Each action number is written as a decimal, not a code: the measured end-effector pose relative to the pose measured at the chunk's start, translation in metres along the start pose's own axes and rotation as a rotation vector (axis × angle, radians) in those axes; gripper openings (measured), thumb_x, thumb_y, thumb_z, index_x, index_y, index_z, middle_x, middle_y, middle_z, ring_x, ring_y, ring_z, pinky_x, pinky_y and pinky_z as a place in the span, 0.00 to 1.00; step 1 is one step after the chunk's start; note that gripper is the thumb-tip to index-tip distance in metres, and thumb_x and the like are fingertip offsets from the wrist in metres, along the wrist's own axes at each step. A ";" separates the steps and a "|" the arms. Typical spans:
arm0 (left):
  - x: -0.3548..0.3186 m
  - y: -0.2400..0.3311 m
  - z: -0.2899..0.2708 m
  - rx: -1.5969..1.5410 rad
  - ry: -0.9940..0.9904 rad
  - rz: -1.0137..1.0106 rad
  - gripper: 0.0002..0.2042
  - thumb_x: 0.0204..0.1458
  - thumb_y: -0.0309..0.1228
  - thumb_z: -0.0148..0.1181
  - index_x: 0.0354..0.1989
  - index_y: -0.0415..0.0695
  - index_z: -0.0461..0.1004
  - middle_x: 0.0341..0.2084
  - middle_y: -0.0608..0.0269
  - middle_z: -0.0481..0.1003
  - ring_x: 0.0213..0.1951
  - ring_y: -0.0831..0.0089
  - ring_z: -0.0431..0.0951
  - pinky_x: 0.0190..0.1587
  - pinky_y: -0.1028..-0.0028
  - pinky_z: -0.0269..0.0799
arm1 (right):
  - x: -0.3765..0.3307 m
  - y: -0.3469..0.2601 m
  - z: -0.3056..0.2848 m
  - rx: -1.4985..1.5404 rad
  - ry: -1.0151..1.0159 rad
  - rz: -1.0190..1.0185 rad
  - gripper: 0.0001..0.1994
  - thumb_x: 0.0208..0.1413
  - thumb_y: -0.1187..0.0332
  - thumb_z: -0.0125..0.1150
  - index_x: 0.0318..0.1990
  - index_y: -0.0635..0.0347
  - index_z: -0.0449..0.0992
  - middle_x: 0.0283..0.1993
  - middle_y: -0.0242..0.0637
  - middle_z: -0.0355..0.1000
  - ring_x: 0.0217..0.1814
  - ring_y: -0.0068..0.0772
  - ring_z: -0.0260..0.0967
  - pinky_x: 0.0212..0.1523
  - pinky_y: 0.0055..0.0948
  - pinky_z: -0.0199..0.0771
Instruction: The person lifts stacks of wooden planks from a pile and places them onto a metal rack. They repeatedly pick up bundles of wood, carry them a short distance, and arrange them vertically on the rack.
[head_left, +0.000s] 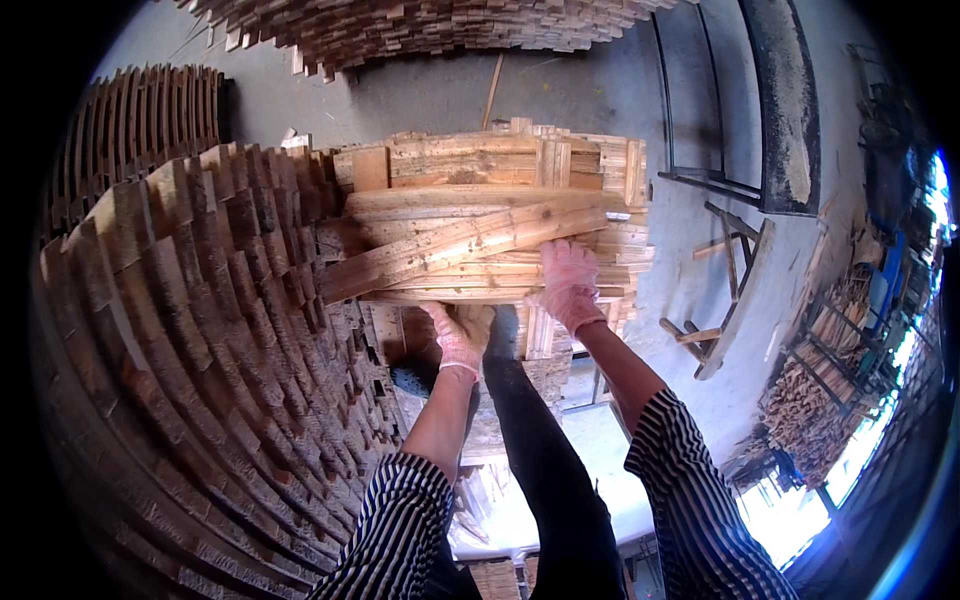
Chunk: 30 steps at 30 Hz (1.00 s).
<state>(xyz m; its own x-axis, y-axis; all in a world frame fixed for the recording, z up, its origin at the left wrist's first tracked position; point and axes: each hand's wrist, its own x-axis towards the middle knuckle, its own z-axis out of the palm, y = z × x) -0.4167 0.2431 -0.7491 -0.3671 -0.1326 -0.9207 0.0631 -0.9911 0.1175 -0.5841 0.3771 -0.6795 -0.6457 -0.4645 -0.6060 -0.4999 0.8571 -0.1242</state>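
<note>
In front of me lies a stack of pale wooden planks, with one knotty plank slanting across its top. Both my hands wear pinkish work gloves. At the stack's near edge, my left hand is closed against the front planks, its fingers partly hidden under the edge. Farther right, my right hand reaches over the near planks from above, fingers bent down onto them just below the slanting plank's right end. The undersides of the gripped planks cannot be seen.
A tall pile of dark, rough boards borders the stack on the left. More stacked wood stands across the far side. To the right are a wooden trestle on the floor and a bundle of thin sticks. My leg is below the stack.
</note>
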 end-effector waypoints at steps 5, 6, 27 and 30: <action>0.012 -0.018 -0.035 -0.126 0.176 -0.055 0.46 0.49 0.75 0.52 0.70 0.55 0.65 0.69 0.66 0.66 0.69 0.61 0.64 0.72 0.51 0.59 | -0.019 0.000 0.019 0.155 -0.456 -0.070 0.45 0.36 0.34 0.76 0.56 0.59 0.73 0.57 0.50 0.69 0.61 0.51 0.66 0.61 0.51 0.68; 0.013 -0.017 -0.049 -0.106 0.177 -0.097 0.42 0.53 0.72 0.51 0.69 0.54 0.66 0.68 0.65 0.67 0.68 0.60 0.65 0.71 0.51 0.60 | -0.025 -0.003 0.027 0.185 -0.464 -0.121 0.45 0.37 0.33 0.74 0.57 0.59 0.74 0.55 0.51 0.70 0.61 0.53 0.67 0.60 0.49 0.69; -0.243 0.019 0.042 0.183 0.027 -0.285 0.47 0.51 0.70 0.59 0.70 0.44 0.64 0.62 0.52 0.72 0.62 0.54 0.72 0.67 0.55 0.66 | -0.135 -0.061 -0.126 1.062 -1.285 0.134 0.42 0.52 0.43 0.72 0.66 0.65 0.68 0.58 0.51 0.76 0.57 0.43 0.77 0.55 0.36 0.79; -0.264 0.053 0.055 0.136 0.056 -0.408 0.41 0.53 0.62 0.64 0.67 0.44 0.67 0.59 0.50 0.74 0.59 0.53 0.74 0.65 0.53 0.68 | -0.141 -0.088 -0.163 1.313 -1.372 0.402 0.38 0.55 0.44 0.70 0.66 0.61 0.69 0.60 0.49 0.75 0.57 0.46 0.77 0.57 0.46 0.78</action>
<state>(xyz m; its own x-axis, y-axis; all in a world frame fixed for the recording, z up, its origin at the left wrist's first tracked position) -0.3679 0.2250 -0.4793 -0.2857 0.2675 -0.9202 -0.2008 -0.9556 -0.2155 -0.5428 0.3309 -0.4546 0.5507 -0.3247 -0.7689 0.6350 0.7609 0.1334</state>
